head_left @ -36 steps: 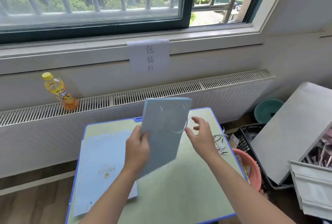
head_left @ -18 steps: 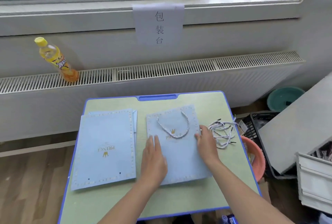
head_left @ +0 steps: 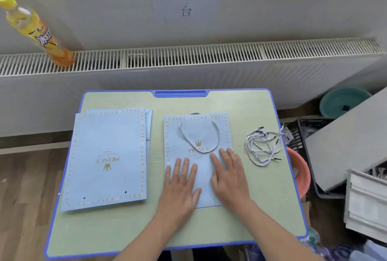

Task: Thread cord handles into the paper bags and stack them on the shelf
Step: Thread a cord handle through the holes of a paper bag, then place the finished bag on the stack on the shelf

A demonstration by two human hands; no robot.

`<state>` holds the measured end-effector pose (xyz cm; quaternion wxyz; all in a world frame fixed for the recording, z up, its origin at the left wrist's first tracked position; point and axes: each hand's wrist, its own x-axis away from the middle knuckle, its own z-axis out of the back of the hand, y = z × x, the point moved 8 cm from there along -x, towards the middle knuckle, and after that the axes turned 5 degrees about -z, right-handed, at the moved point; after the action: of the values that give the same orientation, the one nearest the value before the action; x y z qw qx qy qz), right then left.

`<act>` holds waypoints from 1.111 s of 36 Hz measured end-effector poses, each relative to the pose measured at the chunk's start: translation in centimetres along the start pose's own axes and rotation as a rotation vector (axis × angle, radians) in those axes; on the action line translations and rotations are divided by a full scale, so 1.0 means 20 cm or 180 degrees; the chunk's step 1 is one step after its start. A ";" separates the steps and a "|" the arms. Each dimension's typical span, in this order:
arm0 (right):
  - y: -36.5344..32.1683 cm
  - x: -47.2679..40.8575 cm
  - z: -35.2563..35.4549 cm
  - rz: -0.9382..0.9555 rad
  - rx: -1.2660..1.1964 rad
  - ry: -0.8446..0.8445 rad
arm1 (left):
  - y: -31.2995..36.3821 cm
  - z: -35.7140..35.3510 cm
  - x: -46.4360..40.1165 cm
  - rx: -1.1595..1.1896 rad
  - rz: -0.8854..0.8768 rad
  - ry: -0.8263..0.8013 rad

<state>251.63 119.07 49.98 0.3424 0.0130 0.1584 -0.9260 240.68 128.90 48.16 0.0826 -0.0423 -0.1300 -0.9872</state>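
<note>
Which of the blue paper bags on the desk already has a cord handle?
The right-hand bag under both hands; a cord handle loops across it. The left stack shows only empty holes.

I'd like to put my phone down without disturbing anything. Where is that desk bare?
Bare desk lies along the near edge around the forearms, and behind the bags below the blue handle slot. A narrow strip separates the stack of flat light-blue paper bags from the corded bag under both hands. The right side is crowded by loose twisted cords.
</note>
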 end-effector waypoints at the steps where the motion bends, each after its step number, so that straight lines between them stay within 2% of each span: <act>1: 0.00 -0.02 0.02 0.0026 -0.0052 0.0084 | 0.00 0.02 -0.01 0.0044 -0.0012 0.0080; 6: 0.01 -0.27 0.15 -0.0133 -0.0234 0.0368 | -0.09 0.25 -0.18 0.0413 0.0580 0.0652; 9: -0.01 -0.39 0.06 -0.0129 -0.0072 -0.0023 | -0.15 0.27 -0.30 0.0329 0.0830 0.0549; 13: 0.02 -0.43 -0.07 -0.0123 0.0185 -0.0591 | -0.21 0.17 -0.36 0.0183 0.0896 0.0253; 22: 0.04 -0.43 -0.13 -0.0137 0.0175 -0.0828 | -0.23 0.10 -0.38 0.0054 0.0904 -0.0029; 24: 0.03 -0.44 -0.09 -0.0247 -0.0057 -0.0789 | -0.23 0.14 -0.38 0.0196 0.1074 -0.0053; 27: 0.04 -0.41 0.03 -0.0524 -0.0319 -0.0475 | -0.22 0.23 -0.34 0.0530 0.1608 0.0198; 29: 0.08 -0.36 0.06 -0.0912 -0.0390 -0.0612 | -0.20 0.28 -0.27 0.0816 0.2058 0.0302; 32: 0.12 -0.29 0.09 -0.1209 -0.0366 -0.0862 | -0.17 0.29 -0.18 0.1349 0.2634 0.0144; 36: 0.15 -0.27 0.10 -0.1485 -0.0827 -0.1087 | -0.16 0.35 -0.14 0.1793 0.2932 0.0361; 40: 0.22 -0.27 0.19 -0.1697 -0.1274 -0.1025 | -0.19 0.40 -0.09 0.2177 0.3075 0.0678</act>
<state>258.91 118.13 53.09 0.1054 -0.2418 0.2782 -0.9236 242.28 134.86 54.71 0.5434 0.0315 -0.3973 -0.7389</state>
